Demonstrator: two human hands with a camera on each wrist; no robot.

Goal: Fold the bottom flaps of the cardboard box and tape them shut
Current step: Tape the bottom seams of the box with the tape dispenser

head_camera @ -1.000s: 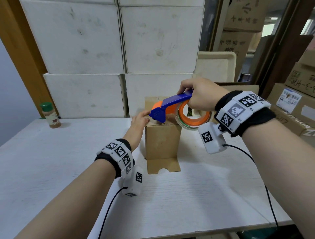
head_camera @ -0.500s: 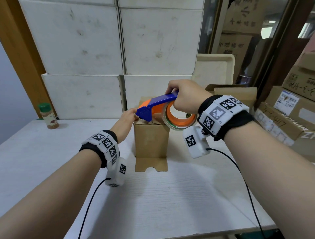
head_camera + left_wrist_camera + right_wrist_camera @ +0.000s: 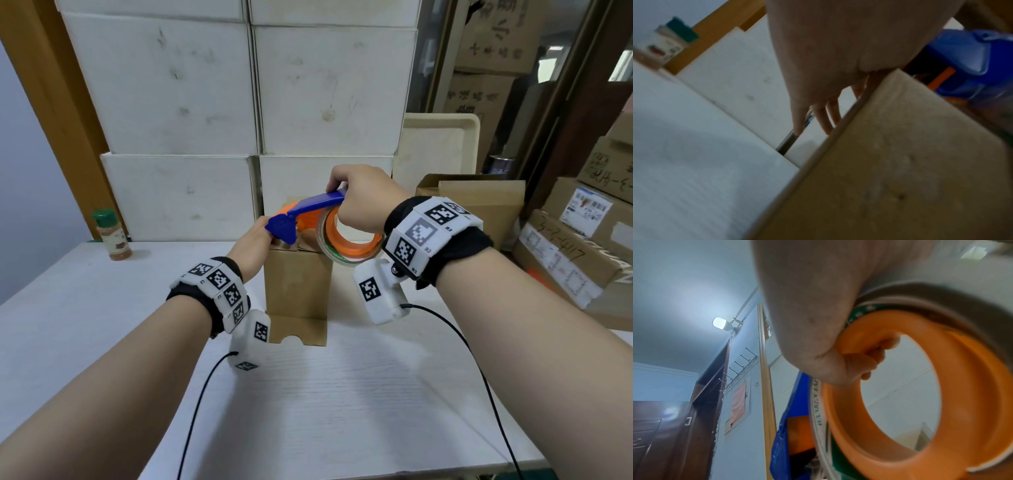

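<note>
A small brown cardboard box stands upright on the white table, with one flap lying flat toward me. My left hand rests on the box's top left edge. In the left wrist view its fingers hang straight down the box's left side. My right hand grips the blue handle of an orange tape dispenser, and its blue nose sits on the box top by my left hand. The tape roll hangs over the box's right top corner. The box top is mostly hidden.
A stack of white boxes forms a wall just behind the box. A spice bottle stands at the table's far left. A cream tray and an open cardboard carton are behind on the right, and more cartons are stacked beside the table.
The dispenser's blue nose has crept slightly left across the box top toward my left hand. The head view has shifted, so everything sits further left. Both hands keep their hold.
</note>
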